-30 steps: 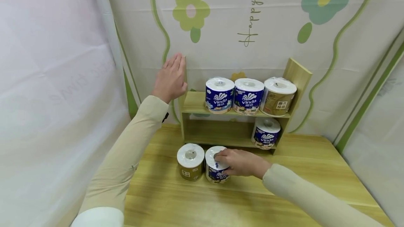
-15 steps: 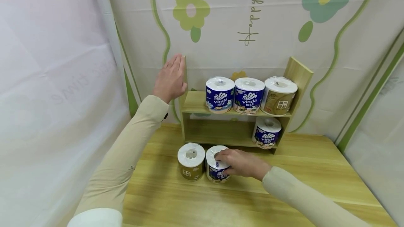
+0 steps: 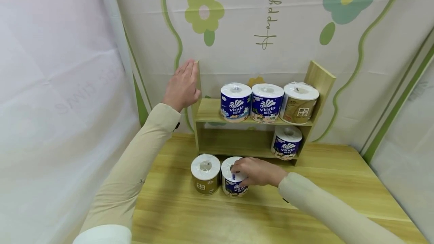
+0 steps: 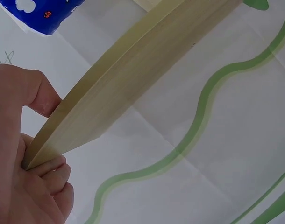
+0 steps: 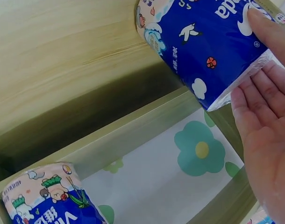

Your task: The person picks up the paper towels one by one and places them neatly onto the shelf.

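In the head view my left hand (image 3: 182, 87) is at the top of the wooden shelf's left side panel. The left wrist view shows it gripping that panel (image 4: 110, 88), thumb on one face and fingers on the other. My right hand (image 3: 259, 171) holds a blue Vinda toilet roll (image 3: 234, 189) standing on the table before the shelf. In the right wrist view, the thumb lies on the blue toilet roll's (image 5: 212, 51) printed side and the fingers are at its white end. A brown toilet roll (image 3: 205, 184) stands close to its left.
On the upper shelf board (image 3: 207, 110) are two blue toilet rolls (image 3: 236, 104) and a brown toilet roll (image 3: 299, 108). Another blue toilet roll (image 3: 286, 147) stands at the right of the lower board (image 3: 234, 142). A flower-printed cloth (image 3: 234, 55) hangs behind the shelf.
The right wrist has lifted slightly, while that hand stays on the blue toilet roll. The left hand and the rolls keep their places.
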The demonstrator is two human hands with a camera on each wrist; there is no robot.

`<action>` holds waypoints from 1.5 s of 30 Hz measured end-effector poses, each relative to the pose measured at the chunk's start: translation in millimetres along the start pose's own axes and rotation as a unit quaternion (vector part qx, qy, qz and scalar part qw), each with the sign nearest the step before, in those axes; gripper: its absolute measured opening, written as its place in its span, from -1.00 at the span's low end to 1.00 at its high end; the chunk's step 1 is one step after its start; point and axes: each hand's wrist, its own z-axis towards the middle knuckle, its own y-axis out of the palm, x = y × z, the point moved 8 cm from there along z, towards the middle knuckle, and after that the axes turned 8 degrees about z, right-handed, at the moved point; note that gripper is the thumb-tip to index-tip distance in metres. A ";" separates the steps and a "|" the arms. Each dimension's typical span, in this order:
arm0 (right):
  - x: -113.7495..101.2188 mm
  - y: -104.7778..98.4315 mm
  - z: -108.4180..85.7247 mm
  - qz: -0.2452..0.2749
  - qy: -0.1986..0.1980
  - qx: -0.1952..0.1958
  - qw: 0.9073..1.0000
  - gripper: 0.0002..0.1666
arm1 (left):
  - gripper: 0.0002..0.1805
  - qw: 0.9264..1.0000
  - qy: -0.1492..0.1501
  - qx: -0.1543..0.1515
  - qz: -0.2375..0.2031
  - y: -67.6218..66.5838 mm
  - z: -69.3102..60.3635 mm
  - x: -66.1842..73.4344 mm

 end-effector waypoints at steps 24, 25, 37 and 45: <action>-9.4 -13.4 -19.7 0.114 0.011 -0.090 0.989 -0.59 | -0.16 1.000 -0.003 -0.005 -0.015 0.6 -5.0 -1.9; -10.0 -15.3 -21.8 0.116 0.009 -0.089 0.989 -0.58 | -0.16 1.000 -0.002 -0.005 -0.014 0.6 -4.7 -1.6; -14.6 -49.3 -50.3 0.095 0.016 -0.067 0.993 -0.75 | -0.17 1.000 0.000 -0.001 -0.013 -2.8 -1.4 -2.7; -16.3 -63.8 -67.2 0.081 0.012 -0.056 0.995 -0.76 | -0.17 1.000 0.002 -0.004 -0.014 -1.6 -0.8 -2.2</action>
